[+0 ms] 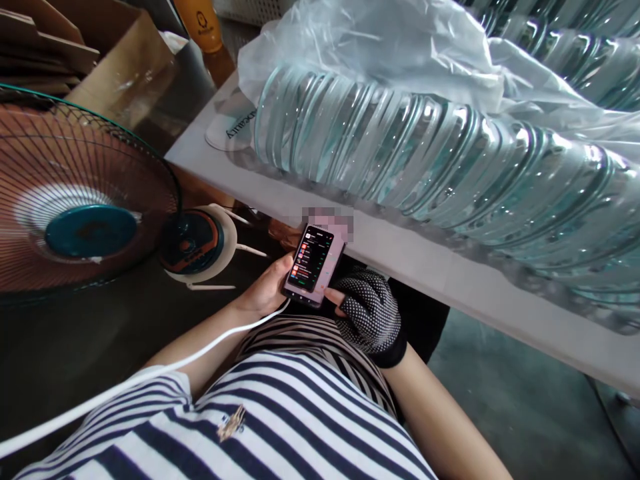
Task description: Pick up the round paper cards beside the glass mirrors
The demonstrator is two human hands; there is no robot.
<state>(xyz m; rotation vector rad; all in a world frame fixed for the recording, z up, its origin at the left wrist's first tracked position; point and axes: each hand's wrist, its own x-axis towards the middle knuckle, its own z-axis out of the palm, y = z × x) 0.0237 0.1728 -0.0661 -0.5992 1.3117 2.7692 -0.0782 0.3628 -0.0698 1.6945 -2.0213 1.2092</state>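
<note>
My left hand, bare, is closed around the left edge of a smartphone held above my lap. Its lit screen shows a dark panel with a list of small coloured icons. A white cable runs from the phone's lower end to the lower left. My right hand wears a black glove with white dots. Its bare index fingertip reaches out to the lower right of the screen, apart from the other fingers, which are loosely curled. I see nothing held in it. Whether the fingertip touches the glass I cannot tell.
Beyond the phone, a white table carries a long row of clear glass-like discs or lids, partly under plastic sheeting. A caged fan stands at left, near a round spool-like object. Cardboard and a yellow cup are behind.
</note>
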